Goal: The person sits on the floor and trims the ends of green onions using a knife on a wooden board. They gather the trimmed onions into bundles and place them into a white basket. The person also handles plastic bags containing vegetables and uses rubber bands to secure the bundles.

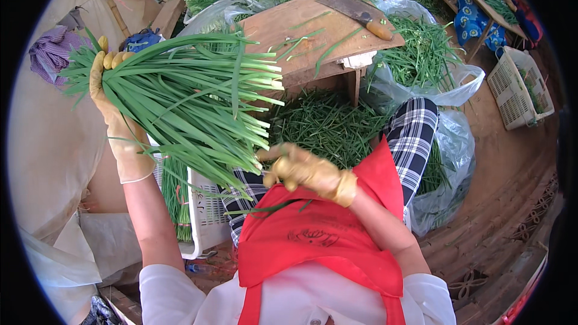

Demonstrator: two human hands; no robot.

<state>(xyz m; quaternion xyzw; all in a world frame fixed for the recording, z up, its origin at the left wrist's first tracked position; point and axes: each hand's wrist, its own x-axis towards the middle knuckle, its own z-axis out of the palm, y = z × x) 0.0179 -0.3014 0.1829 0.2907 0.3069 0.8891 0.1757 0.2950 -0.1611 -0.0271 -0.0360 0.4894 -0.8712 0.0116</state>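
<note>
My left hand [111, 69], in a pale yellow glove, is closed around the leafy end of a big bunch of garlic chives [186, 81]. The long flat green leaves fan out to the right, and their pale cut ends face my right side. My right hand [304, 171], gloved in the same way, is just below those pale ends, above my lap. Its fingers look bent but are smeared by motion; whether they touch or pinch a leaf I cannot make out. A few loose leaves [271, 209] lie on my red apron [313, 235].
Ahead stands a low wooden board [289, 24] bearing a broad knife [355, 13] and leaf scraps. Beneath it lies a heap of cut greens [322, 123]. Plastic bags of greens [421, 48] stand at the right, near a white crate [519, 87]. Another crate [208, 207] holds tied bundles [176, 198].
</note>
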